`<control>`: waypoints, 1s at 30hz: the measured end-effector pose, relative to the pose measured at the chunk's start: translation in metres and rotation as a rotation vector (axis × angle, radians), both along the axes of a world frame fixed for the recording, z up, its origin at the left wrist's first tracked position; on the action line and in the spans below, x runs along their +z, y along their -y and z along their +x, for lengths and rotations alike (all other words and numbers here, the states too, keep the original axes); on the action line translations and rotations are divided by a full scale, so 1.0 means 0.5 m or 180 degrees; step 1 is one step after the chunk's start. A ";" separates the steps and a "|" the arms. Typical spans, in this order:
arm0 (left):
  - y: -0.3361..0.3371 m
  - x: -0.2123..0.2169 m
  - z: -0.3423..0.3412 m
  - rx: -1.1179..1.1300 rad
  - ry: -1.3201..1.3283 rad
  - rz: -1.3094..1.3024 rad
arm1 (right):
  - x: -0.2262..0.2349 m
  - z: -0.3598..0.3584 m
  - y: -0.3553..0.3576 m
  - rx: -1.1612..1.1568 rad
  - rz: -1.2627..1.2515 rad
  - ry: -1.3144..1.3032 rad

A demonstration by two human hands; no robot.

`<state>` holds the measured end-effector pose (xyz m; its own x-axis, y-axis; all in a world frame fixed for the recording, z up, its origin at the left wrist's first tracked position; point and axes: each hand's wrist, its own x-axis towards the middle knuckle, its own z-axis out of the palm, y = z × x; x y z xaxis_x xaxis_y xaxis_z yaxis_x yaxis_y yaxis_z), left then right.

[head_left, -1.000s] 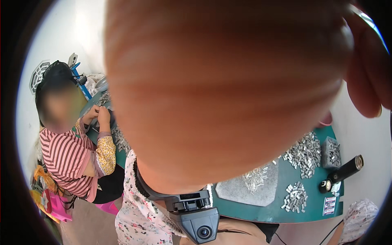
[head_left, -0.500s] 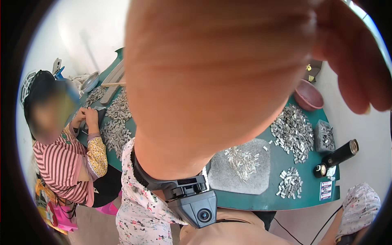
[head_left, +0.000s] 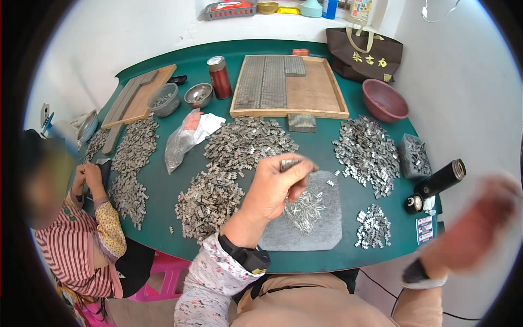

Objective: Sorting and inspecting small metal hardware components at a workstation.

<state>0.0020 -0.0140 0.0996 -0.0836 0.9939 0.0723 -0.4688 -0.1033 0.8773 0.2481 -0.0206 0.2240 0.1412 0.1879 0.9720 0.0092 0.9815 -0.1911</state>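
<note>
My left hand (head_left: 278, 184) is closed above a grey mat (head_left: 327, 234), with a short stack of small metal pieces (head_left: 290, 163) between its thumb and fingers. Beneath it on the mat lies a loose heap of thin silvery pins (head_left: 306, 211). My right hand (head_left: 482, 223) is off the table's right edge, smeared by motion; its fingers cannot be made out. Piles of wavy metal pieces lie around the mat: a small one (head_left: 373, 226) to its right, a larger one (head_left: 368, 155) behind that, and others (head_left: 210, 204) to its left.
Behind the piles, a wooden tray (head_left: 316, 101) holds rows of stacked pieces. A pink bowl (head_left: 385, 101), a clear tub (head_left: 415, 158) and a black flask (head_left: 440, 179) stand at the right. A red thermos (head_left: 219, 79) is at the back. Another person (head_left: 81, 234) sits at the left.
My left arm, which filled much of the view close up, has come down over the mat. My right hand has come into view at the right, moving. The view now takes in the table's back.
</note>
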 end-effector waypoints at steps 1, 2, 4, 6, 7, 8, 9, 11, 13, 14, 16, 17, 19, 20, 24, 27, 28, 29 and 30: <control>-0.003 -0.037 -0.004 0.0082 -0.0080 -0.0240 | -0.063 -0.038 -0.032 0.0004 -0.1824 0.0620; -0.003 -0.057 -0.005 0.0073 -0.0075 -0.0272 | -0.108 -0.046 -0.100 -0.0467 -0.1577 0.2303; -0.017 -0.096 0.003 0.0221 -0.0126 -0.0659 | -0.251 -0.077 -0.163 -0.0127 -0.2209 0.2845; -0.027 -0.131 0.002 0.0167 -0.0095 -0.0729 | -0.338 -0.088 -0.193 -0.0707 -0.1678 0.3515; -0.030 -0.146 0.002 0.0144 -0.0023 -0.0827 | -0.358 -0.093 -0.200 -0.0723 -0.1705 0.3529; -0.033 -0.154 0.002 0.0120 0.0046 -0.0924 | -0.372 -0.100 -0.204 -0.0832 -0.1635 0.3675; -0.036 -0.157 0.001 0.0095 0.0057 -0.0937 | -0.382 -0.103 -0.208 -0.0941 -0.1562 0.3819; -0.033 -0.160 -0.006 0.0034 0.0189 -0.0971 | -0.394 -0.110 -0.215 -0.0973 -0.1509 0.3892; -0.032 -0.168 -0.011 -0.0025 0.0237 -0.1004 | -0.404 -0.117 -0.217 -0.1009 -0.1451 0.3955; -0.032 -0.170 -0.014 -0.0076 0.0281 -0.1016 | -0.409 -0.120 -0.216 -0.1074 -0.1520 0.4001; -0.031 -0.174 -0.019 -0.0114 0.0314 -0.1000 | -0.415 -0.123 -0.215 -0.1137 -0.1610 0.4051; -0.029 -0.175 -0.020 -0.0144 0.0349 -0.0970 | -0.415 -0.122 -0.217 -0.1112 -0.1666 0.4034; -0.029 -0.178 -0.021 -0.0163 0.0370 -0.0965 | -0.418 -0.120 -0.223 -0.1086 -0.1538 0.4025; -0.029 -0.180 -0.021 -0.0174 0.0388 -0.0942 | -0.417 -0.123 -0.223 -0.1082 -0.1551 0.4029; -0.030 -0.189 -0.019 -0.0142 0.0353 -0.1050 | -0.412 -0.125 -0.211 -0.0727 -0.1467 0.3806; -0.032 -0.189 -0.015 -0.0063 0.0133 -0.1053 | -0.409 -0.109 -0.213 -0.0503 -0.1737 0.3466; -0.031 -0.189 -0.014 -0.0014 -0.0003 -0.1023 | -0.405 -0.101 -0.218 -0.0423 -0.1914 0.3192; -0.030 -0.188 -0.012 0.0035 -0.0139 -0.0991 | -0.398 -0.096 -0.222 -0.0524 -0.1959 0.3113; -0.029 -0.188 -0.010 0.0022 -0.0144 -0.1000 | -0.399 -0.093 -0.223 -0.0531 -0.1975 0.3109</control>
